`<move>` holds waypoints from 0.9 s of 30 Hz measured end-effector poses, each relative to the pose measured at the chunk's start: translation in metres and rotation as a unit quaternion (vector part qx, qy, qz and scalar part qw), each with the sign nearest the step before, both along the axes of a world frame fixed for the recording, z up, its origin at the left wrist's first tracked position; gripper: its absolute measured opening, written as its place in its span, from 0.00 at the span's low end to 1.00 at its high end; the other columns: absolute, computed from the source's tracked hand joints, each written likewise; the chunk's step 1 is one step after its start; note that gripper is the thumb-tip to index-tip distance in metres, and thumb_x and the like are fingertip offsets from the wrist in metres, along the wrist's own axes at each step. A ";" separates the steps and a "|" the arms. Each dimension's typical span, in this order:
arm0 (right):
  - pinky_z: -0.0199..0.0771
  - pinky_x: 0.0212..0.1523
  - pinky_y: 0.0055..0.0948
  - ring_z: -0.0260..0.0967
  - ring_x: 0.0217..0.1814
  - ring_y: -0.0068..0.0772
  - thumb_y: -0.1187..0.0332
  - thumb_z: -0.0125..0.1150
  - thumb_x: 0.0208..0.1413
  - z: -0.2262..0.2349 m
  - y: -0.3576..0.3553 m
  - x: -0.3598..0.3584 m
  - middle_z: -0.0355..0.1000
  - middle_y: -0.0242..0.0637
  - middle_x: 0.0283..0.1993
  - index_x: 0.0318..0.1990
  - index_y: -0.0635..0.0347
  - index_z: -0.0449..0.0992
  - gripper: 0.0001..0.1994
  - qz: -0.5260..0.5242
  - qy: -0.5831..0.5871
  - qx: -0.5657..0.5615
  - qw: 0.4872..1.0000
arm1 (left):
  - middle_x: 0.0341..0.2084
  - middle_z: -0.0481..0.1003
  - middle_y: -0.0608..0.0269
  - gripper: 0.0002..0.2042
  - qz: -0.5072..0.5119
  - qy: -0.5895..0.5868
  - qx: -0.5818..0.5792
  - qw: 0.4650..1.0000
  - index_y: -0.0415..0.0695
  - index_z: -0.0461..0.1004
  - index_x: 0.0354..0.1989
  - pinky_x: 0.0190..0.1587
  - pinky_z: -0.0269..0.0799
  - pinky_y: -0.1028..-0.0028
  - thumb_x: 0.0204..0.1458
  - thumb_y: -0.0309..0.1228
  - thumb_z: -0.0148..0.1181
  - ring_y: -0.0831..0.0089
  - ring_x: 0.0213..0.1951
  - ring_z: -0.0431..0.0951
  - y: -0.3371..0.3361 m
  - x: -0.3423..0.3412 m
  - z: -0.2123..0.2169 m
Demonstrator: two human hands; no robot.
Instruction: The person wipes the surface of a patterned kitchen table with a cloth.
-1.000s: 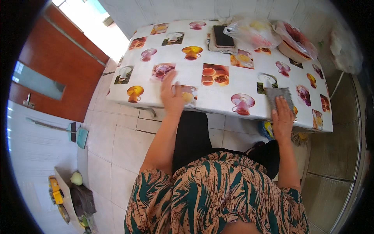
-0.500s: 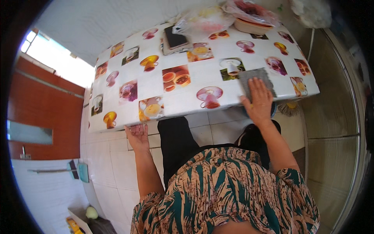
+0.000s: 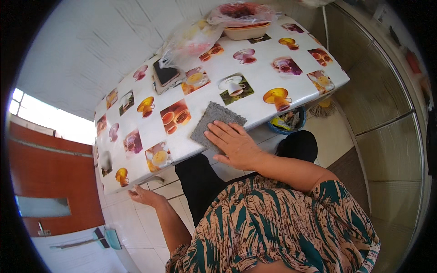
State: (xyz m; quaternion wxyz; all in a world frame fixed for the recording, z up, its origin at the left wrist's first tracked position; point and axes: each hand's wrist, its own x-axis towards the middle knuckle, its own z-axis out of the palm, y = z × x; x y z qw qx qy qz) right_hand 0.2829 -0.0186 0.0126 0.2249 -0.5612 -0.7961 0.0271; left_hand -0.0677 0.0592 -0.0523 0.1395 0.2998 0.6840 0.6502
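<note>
1. Since the earlier frame, the right hand point(image 3: 236, 144) has slid the grey cloth point(image 3: 214, 123) leftward along the tabletop point(image 3: 255, 73).
2. Wiping looks under way; the right hand's grip lies flat, fingers spread on the cloth at the near edge.
3. Left hand point(image 3: 144, 196) hangs open below that edge.
4. Next stroke calls for steady pressure.
5. Plastic bags point(image 3: 191, 38) lie beyond the cloth; white tiled floor point(image 3: 136, 223) below.
</note>
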 end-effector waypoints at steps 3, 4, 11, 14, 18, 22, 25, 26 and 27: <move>0.43 0.70 0.45 0.43 0.76 0.42 0.49 0.54 0.58 -0.001 0.000 0.000 0.51 0.42 0.72 0.69 0.58 0.55 0.35 -0.015 0.000 -0.007 1.000 | 0.54 0.69 0.54 0.20 -0.067 0.231 0.077 0.968 0.36 0.64 0.60 0.59 0.61 0.67 0.59 0.27 0.51 0.65 0.58 0.67 -0.003 0.035 0.035; 0.43 0.70 0.45 0.43 0.76 0.42 0.48 0.54 0.59 -0.003 0.001 -0.001 0.52 0.42 0.72 0.69 0.58 0.55 0.35 -0.020 0.000 -0.005 1.000 | 0.54 0.69 0.55 0.20 -0.123 0.261 0.074 0.955 0.36 0.64 0.60 0.59 0.61 0.67 0.59 0.26 0.51 0.65 0.58 0.67 0.001 0.043 0.042; 0.44 0.70 0.41 0.46 0.75 0.39 0.50 0.50 0.62 -0.006 0.014 0.008 0.54 0.41 0.71 0.67 0.59 0.59 0.31 -0.033 0.006 0.019 0.999 | 0.55 0.71 0.57 0.16 -0.410 0.206 0.003 0.889 0.41 0.70 0.55 0.57 0.65 0.66 0.58 0.22 0.52 0.62 0.53 0.73 0.043 0.119 0.070; 0.44 0.71 0.41 0.45 0.75 0.37 0.50 0.49 0.62 -0.003 0.002 0.026 0.54 0.40 0.71 0.67 0.56 0.59 0.30 -0.099 -0.016 0.017 0.995 | 0.54 0.72 0.54 0.16 -0.434 0.351 0.051 0.828 0.43 0.72 0.53 0.56 0.66 0.67 0.56 0.22 0.53 0.59 0.52 0.74 0.064 0.134 0.065; 0.45 0.70 0.42 0.46 0.75 0.37 0.52 0.48 0.62 0.006 -0.021 0.059 0.54 0.39 0.72 0.68 0.55 0.58 0.29 -0.183 -0.029 -0.011 0.983 | 0.54 0.72 0.55 0.16 -0.449 0.420 0.018 0.789 0.43 0.73 0.52 0.59 0.65 0.64 0.53 0.22 0.54 0.57 0.55 0.70 0.073 0.139 0.062; 0.46 0.70 0.43 0.48 0.74 0.39 0.53 0.49 0.63 0.008 -0.033 0.111 0.55 0.40 0.71 0.67 0.55 0.60 0.28 -0.295 -0.040 0.011 0.955 | 0.55 0.71 0.55 0.17 -0.414 0.447 0.004 0.793 0.42 0.72 0.52 0.61 0.62 0.61 0.53 0.26 0.56 0.56 0.57 0.68 0.069 0.145 0.054; 0.46 0.70 0.45 0.49 0.74 0.42 0.52 0.50 0.62 0.003 -0.017 0.124 0.56 0.41 0.70 0.66 0.56 0.61 0.29 -0.329 -0.038 0.029 0.943 | 0.55 0.70 0.55 0.17 -0.391 0.462 -0.005 0.796 0.41 0.72 0.52 0.62 0.60 0.61 0.53 0.28 0.56 0.56 0.58 0.68 0.067 0.144 0.055; 0.45 0.70 0.46 0.49 0.74 0.42 0.52 0.50 0.62 0.002 -0.011 0.123 0.56 0.42 0.70 0.66 0.56 0.61 0.29 -0.340 -0.043 0.026 0.939 | 0.55 0.70 0.55 0.17 -0.388 0.465 -0.014 0.796 0.40 0.72 0.52 0.62 0.60 0.61 0.54 0.29 0.56 0.56 0.58 0.67 0.064 0.147 0.057; 0.43 0.70 0.46 0.47 0.74 0.43 0.50 0.49 0.62 0.000 -0.004 0.119 0.55 0.42 0.71 0.66 0.57 0.60 0.30 -0.340 -0.058 0.024 0.938 | 0.55 0.70 0.55 0.17 -0.383 0.467 -0.022 0.796 0.40 0.71 0.52 0.62 0.60 0.61 0.54 0.30 0.56 0.56 0.58 0.67 0.063 0.150 0.058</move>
